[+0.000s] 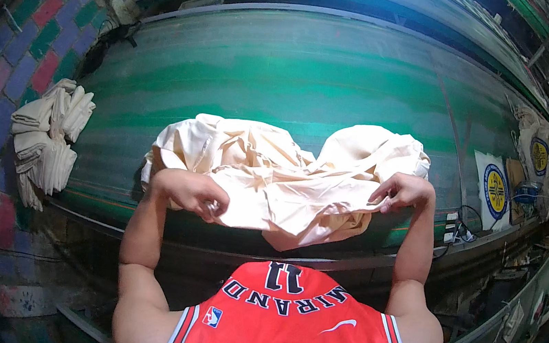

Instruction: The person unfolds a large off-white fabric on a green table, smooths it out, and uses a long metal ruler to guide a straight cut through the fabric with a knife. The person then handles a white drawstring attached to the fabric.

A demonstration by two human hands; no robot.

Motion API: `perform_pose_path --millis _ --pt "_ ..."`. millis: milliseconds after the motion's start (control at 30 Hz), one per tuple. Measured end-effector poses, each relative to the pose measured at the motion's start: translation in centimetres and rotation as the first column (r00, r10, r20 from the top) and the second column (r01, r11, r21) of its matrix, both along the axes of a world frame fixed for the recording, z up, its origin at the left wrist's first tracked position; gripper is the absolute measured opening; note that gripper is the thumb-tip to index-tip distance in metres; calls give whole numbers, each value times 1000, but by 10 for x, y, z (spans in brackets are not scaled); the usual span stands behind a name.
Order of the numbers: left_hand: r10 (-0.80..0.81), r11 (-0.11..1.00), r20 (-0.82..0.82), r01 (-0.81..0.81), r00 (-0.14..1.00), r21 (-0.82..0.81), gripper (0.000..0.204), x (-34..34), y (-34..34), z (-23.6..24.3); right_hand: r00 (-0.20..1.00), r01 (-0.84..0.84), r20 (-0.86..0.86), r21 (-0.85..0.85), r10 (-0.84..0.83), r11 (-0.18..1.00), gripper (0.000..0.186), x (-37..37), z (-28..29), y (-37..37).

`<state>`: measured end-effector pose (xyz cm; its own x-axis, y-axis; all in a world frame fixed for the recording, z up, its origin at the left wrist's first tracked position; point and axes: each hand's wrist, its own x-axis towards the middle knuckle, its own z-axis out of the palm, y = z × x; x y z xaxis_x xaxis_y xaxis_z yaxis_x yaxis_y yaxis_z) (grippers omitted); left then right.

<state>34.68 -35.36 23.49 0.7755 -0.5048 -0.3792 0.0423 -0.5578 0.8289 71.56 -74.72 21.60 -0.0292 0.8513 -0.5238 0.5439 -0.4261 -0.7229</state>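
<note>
A large piece of cream cloth [273, 185] lies bunched and creased across the near side of the green table. With curled fingers, my left hand [195, 194] grips the cloth at its near left edge. My right hand [407, 191] pinches the near right edge between thumb and fingers. Between my hands the cloth's front edge is stretched, and one corner of it droops over the table's near edge. Behind that, the fabric rises in two loose heaps. Parts of my fingertips are hidden by folds.
The long green table [266, 73] runs across the view. Folded cream cloths [50, 135] are stacked at its left end. On the right are a white sheet with a round blue-and-yellow emblem [494, 190], a blue container [527, 193] and a cable [469, 221]. A painted brick wall [18, 61] stands left.
</note>
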Motion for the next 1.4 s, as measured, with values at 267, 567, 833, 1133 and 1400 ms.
perform_pose_path --millis 267,567,833,1133,1400 --pt "128 124 921 -915 -368 -383 22 126 96 37 525 270 -55 957 -849 106 63 68 -7 115" --pt "173 863 378 -325 910 387 15 92 -26 -107 687 314 336 662 -644 680 28 -37 -104 88" --pt "978 49 -200 -998 57 -43 24 73 -1 -218 799 282 442 323 -407 904 39 -25 -170 77" --pt "679 -574 -728 -554 89 -603 32 123 49 -186 611 438 126 768 -782 467 24 109 -40 148" --pt "885 60 394 -779 -247 -624 61 126 74 -151 587 276 170 877 -792 393 36 106 -55 194"
